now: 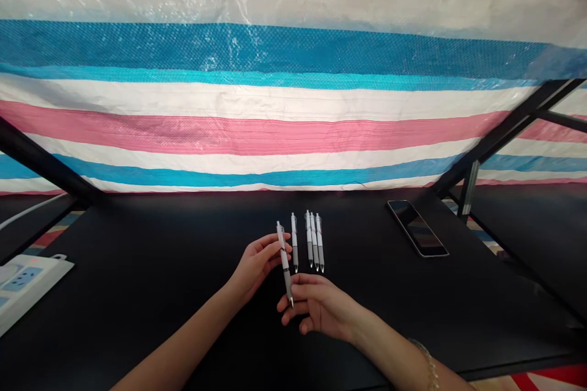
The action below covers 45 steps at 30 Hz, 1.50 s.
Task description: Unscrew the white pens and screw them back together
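Left hand [257,266] closed around a white retractable pen [285,263], tip down; right hand [318,306] half open, fingers [296,284] right at the pen's lower barrel. Power strip [27,287] on desk [137,256] well left of left hand. Four similar pens [310,238] lie just ahead of both hands; phone [417,228] well right of right hand.

**Retractable pen [285,263] in hand, four more pens [313,241] on black desk [160,244]**
White barrels, grey grips, clear clips. Held pen tilts tip-down. The other four lie just right of it, near-parallel, tips toward the person, the rightmost three nearly touching.
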Each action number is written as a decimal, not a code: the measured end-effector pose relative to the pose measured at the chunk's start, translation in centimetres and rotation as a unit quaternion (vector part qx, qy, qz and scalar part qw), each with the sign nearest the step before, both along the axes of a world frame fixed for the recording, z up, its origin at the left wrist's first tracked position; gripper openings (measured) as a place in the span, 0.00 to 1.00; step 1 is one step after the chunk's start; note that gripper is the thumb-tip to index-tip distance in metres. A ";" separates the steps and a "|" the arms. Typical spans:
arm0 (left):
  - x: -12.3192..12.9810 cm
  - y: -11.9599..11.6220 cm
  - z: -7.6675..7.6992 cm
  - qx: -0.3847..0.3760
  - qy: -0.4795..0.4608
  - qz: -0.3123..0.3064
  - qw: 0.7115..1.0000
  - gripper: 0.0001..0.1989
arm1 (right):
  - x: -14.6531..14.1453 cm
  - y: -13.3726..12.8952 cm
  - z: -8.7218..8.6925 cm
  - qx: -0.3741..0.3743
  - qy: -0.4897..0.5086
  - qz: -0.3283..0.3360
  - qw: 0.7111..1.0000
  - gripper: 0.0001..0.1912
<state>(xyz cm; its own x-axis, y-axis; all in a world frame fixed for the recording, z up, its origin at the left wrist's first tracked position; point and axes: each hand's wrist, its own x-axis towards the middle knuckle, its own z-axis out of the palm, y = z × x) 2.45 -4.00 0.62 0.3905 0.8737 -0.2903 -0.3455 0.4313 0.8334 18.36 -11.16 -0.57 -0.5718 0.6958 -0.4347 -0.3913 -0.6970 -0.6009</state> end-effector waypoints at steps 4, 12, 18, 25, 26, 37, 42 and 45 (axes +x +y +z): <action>0.0 0.1 0.0 -0.001 -0.002 -0.007 1.000 0.12 | 0.1 0.1 -0.1 -0.003 0.005 0.000 1.000 0.16; 0.0 0.0 0.0 -0.001 -0.004 -0.009 1.000 0.11 | 0.1 0.0 0.1 0.004 0.006 0.009 1.000 0.14; 0.0 0.0 0.1 -0.007 0.001 -0.004 1.000 0.11 | 0.1 0.0 0.0 -0.002 0.012 0.014 1.000 0.15; 0.1 0.0 0.1 -0.007 0.000 -0.003 1.000 0.11 | 0.2 0.0 0.0 0.003 0.011 0.015 1.000 0.16; 0.0 0.0 0.1 -0.007 0.000 -0.003 1.000 0.11 | 0.2 0.0 0.0 0.001 0.010 0.019 1.000 0.17; 0.0 0.1 0.0 -0.008 -0.004 0.000 1.000 0.11 | 0.2 0.0 0.1 0.010 0.010 0.032 0.999 0.18; 0.0 0.2 -0.2 -0.009 -0.013 0.008 1.000 0.11 | 0.1 -0.1 -0.2 0.017 0.004 0.027 0.999 0.17; 0.1 0.3 -0.1 -0.015 -0.017 0.026 0.999 0.10 | 0.1 0.0 -0.3 0.016 0.005 0.033 0.999 0.16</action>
